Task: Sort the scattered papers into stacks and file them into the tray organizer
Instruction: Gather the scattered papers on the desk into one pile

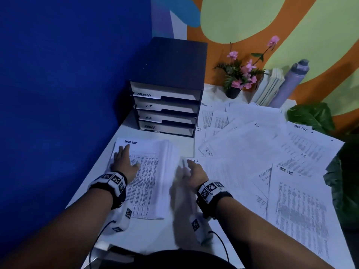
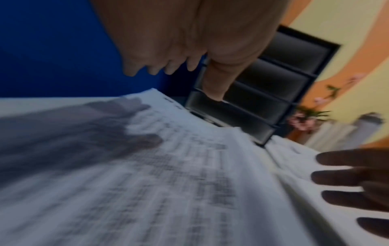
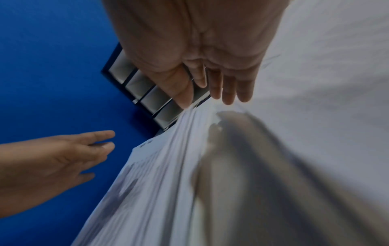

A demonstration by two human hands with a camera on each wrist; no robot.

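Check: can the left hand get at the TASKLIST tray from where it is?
Probably yes. The left hand lies flat on the task list stack, holding nothing, and the tray organizer stands just beyond that stack with its open fronts facing the person. Nothing lies between them; the TASKLIST tray is topmost.

i can't read the small print on the stacked white task list papers point(image 1: 147, 177); motion blur smears my right hand point(image 1: 191, 172), so its grip is unclear.

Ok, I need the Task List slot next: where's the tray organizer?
In the head view the tray organizer stands at the table's back left against the blue wall, just beyond the Task List stack.
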